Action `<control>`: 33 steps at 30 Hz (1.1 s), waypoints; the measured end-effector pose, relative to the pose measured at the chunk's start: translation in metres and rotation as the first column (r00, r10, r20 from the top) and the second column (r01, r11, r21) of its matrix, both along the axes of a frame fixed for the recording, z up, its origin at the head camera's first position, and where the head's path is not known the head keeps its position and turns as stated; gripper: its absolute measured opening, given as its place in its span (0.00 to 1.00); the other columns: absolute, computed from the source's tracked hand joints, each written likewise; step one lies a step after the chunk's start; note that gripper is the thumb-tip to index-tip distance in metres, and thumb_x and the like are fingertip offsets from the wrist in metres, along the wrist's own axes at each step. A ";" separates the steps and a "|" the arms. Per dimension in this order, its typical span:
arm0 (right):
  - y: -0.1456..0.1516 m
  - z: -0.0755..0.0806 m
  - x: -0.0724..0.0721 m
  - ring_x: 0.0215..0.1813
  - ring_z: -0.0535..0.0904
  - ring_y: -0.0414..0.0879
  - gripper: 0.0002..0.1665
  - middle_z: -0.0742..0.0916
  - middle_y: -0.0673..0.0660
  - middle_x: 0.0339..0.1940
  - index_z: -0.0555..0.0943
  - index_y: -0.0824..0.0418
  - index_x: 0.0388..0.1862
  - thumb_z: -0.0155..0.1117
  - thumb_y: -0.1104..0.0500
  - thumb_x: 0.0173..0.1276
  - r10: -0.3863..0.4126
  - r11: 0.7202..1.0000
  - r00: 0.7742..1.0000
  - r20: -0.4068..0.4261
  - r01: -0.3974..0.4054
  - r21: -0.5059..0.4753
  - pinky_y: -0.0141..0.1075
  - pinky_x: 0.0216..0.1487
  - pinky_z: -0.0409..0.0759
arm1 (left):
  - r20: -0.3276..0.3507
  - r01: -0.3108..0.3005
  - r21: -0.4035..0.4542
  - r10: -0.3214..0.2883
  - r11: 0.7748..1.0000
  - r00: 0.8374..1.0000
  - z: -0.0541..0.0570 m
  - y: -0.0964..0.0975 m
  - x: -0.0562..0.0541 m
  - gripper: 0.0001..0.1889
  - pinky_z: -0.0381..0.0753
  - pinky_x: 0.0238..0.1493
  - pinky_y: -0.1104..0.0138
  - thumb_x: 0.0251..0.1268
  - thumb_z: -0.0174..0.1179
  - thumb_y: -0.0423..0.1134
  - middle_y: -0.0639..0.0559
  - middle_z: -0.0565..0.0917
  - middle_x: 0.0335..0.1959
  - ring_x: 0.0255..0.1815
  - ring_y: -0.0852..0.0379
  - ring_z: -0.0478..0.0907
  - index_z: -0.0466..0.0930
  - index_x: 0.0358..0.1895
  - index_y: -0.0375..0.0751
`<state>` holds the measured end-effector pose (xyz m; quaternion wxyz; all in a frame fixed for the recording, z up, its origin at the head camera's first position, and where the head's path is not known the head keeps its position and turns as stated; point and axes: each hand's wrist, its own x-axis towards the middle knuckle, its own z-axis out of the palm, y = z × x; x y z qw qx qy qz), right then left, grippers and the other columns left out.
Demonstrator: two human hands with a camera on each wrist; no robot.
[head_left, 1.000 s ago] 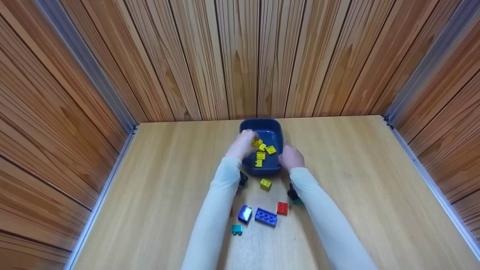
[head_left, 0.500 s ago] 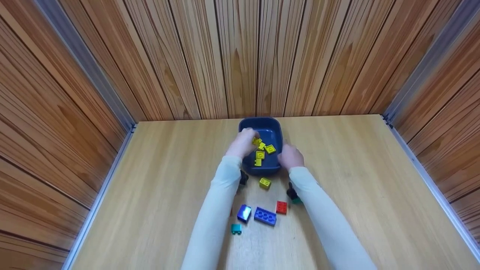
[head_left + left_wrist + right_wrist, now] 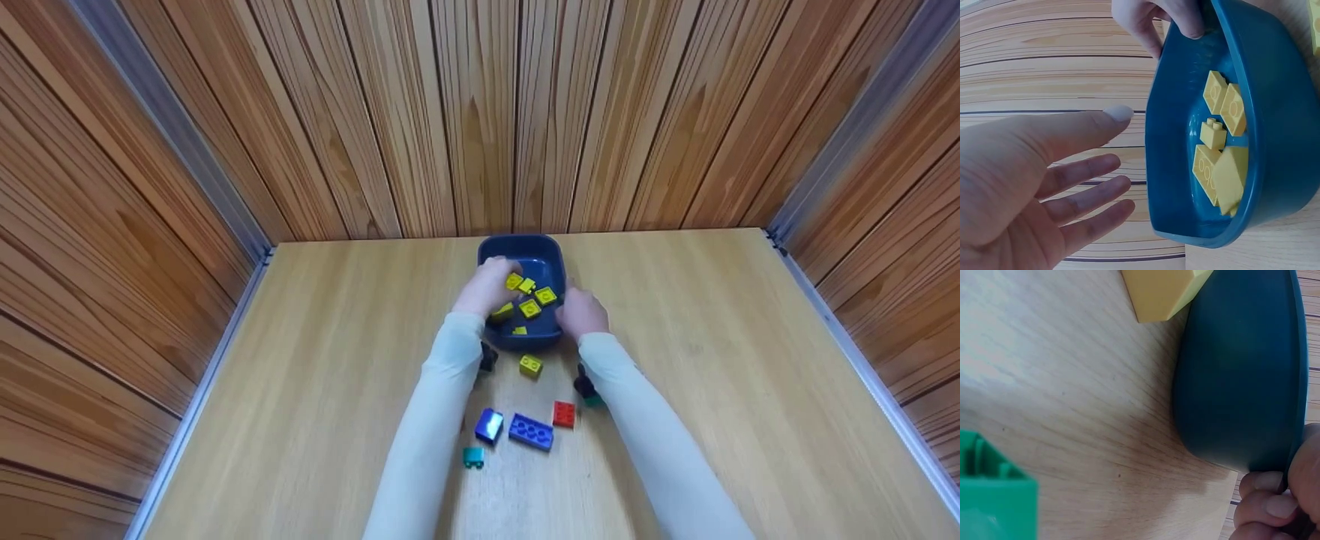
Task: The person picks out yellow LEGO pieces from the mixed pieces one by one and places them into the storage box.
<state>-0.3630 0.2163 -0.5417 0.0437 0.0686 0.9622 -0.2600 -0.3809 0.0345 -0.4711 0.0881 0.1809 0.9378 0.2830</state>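
A dark blue plastic bin (image 3: 538, 264) holds several yellow toy building bricks (image 3: 529, 308). My left hand (image 3: 489, 286) is over the bin's left side. In the left wrist view that left hand (image 3: 1002, 191) has its thumb and fingers extended, with nothing between them, facing the bin (image 3: 1171, 169) and its yellow bricks (image 3: 1230, 174). On the opposite side my right hand (image 3: 583, 313) grips the bin's rim. The right wrist view shows the right hand (image 3: 1266, 503) with fingers curled under the rim, against the bin's outer wall (image 3: 1235, 377).
One yellow brick (image 3: 530, 366) lies just in front of the bin. Nearer are two blue bricks (image 3: 531, 432), a red brick (image 3: 564, 415) and a small teal piece (image 3: 473, 457). A green brick (image 3: 996, 512) lies by the right wrist. Wooden walls (image 3: 487, 120) enclose the table.
Yellow bricks inside the bin have shifted, and one now shows beside the left hand at the bin's near left. The left fingers moved slightly; the right hand stays on the rim.
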 end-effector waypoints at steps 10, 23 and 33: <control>-0.001 0.002 -0.001 0.37 0.79 0.52 0.37 0.82 0.67 0.52 0.52 0.67 0.75 0.52 0.64 0.70 -0.004 0.999 1.000 0.026 0.005 -0.042 0.42 0.35 0.78 | 0.031 -0.006 0.007 0.006 1.000 0.999 -0.004 -0.002 0.003 0.22 0.70 0.61 0.56 0.64 0.63 0.42 0.47 0.75 0.59 0.59 0.52 0.71 0.76 0.60 0.44; 0.000 0.000 -0.001 0.38 0.80 0.54 0.36 0.83 0.68 0.49 0.57 0.71 0.72 0.53 0.65 0.66 0.005 1.000 1.000 -0.024 -0.005 0.009 0.48 0.41 0.80 | -0.002 -0.017 0.056 0.017 0.998 1.000 0.001 -0.008 0.017 0.22 0.68 0.64 0.56 0.64 0.63 0.44 0.48 0.75 0.60 0.62 0.52 0.69 0.76 0.60 0.45; 0.001 0.002 -0.001 0.40 0.80 0.53 0.32 0.83 0.67 0.48 0.60 0.70 0.71 0.53 0.64 0.69 0.004 1.000 0.999 0.032 -0.003 -0.016 0.47 0.44 0.80 | -0.005 -0.031 0.071 0.031 0.997 1.000 0.003 -0.014 0.036 0.24 0.66 0.65 0.56 0.62 0.64 0.46 0.49 0.69 0.67 0.66 0.51 0.66 0.75 0.62 0.48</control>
